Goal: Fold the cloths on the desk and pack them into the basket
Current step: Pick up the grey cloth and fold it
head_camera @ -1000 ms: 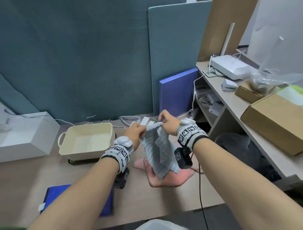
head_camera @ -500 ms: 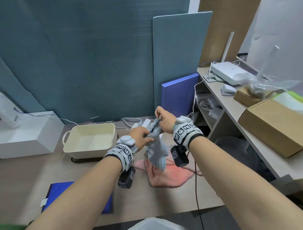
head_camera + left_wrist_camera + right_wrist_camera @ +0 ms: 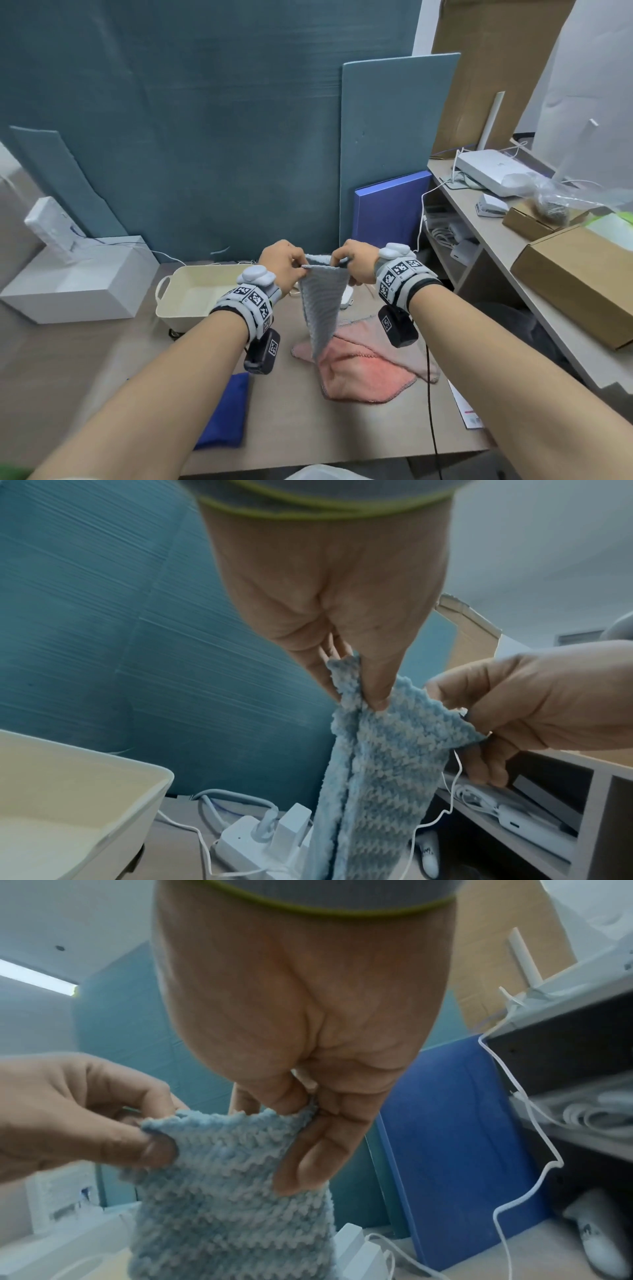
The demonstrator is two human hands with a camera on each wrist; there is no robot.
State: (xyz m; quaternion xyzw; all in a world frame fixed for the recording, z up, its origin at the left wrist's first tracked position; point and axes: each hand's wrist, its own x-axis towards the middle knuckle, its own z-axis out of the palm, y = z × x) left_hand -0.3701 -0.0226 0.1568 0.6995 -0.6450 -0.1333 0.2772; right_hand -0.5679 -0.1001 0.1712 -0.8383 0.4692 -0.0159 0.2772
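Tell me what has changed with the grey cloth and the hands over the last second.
Half a second ago the grey cloth hung bunched between stacked hands. Now the left hand and right hand are level and slightly apart, pinching its top edge taut so it hangs down in a narrowing strip. Both hands kept their hold throughout. The pink cloth, blue cloth and cream basket stayed put on the desk.

1. The left hand [image 3: 329,588] reaches down from the top and pinches the top edge of a fluffy blue and white knitted cloth [image 3: 383,764].
2. The right hand [image 3: 534,704] comes in from the right and pinches the same top edge.
3. The cloth hangs down between them.
4. A cream plastic basket [image 3: 113,799] sits at the lower left.
5. A white power strip [image 3: 253,842] with plugs lies on the worktop [image 3: 171,859], behind the cloth.
6. A thin white cable [image 3: 441,815] loops beside the cloth.
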